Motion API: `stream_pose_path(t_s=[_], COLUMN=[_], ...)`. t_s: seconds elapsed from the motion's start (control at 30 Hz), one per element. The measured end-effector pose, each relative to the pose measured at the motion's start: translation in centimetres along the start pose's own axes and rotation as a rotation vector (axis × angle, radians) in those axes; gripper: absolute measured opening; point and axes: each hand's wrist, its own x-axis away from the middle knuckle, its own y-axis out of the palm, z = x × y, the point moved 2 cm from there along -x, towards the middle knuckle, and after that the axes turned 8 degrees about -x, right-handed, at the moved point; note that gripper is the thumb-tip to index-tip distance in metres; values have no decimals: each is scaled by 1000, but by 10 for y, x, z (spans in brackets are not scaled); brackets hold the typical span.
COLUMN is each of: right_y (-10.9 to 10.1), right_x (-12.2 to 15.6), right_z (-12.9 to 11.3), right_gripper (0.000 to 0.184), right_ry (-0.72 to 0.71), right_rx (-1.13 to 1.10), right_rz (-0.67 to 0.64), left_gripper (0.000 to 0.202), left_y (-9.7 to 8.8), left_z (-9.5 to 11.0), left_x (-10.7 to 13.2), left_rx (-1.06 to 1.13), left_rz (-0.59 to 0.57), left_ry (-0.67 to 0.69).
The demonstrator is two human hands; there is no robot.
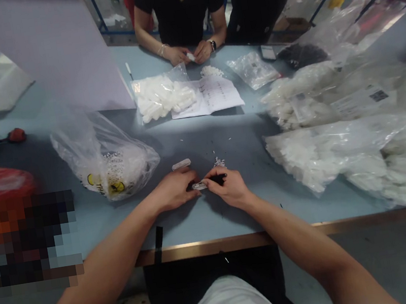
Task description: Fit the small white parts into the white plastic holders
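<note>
My left hand (176, 189) rests on the blue-grey table (236, 213) with its fingers closed on a small white plastic part (199, 186). My right hand (228, 187) meets it from the right, pinching a thin black tool (218, 177) whose tip touches that part. Another small white part (181, 164) lies just beyond my left hand. A little heap of tiny white pieces (219, 162) sits beyond my right hand.
A clear bag of white bits (105, 154) lies to the left, large bags of white parts (341, 150) to the right. Across the table a person in black handles a small white piece (191, 56), near a paper sheet (213, 96) and another bag (161, 97). A brass table edge (240, 241) runs near me.
</note>
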Motion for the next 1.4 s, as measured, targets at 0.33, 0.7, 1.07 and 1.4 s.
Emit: stream_pose_path(t_s=[0.33, 0.7, 1.07, 1.4], right_y=[2, 0, 3, 5], right_x=[-1, 0, 0, 0], right_z=[-2, -1, 0, -1], right_gripper=[15, 18, 18, 14], right_ry=[-28, -17, 6, -39], right_rx=[51, 3, -4, 6], right_rz=[-16, 21, -3, -26], left_gripper=[20, 19, 17, 17], left_y=[-1, -3, -2, 0], left_z=[1, 3, 2, 1], left_x=[1, 2, 3, 3], left_rx=[-6, 8, 15, -27], left_rz=[-6, 7, 12, 2], left_ry=[-9, 9, 10, 12])
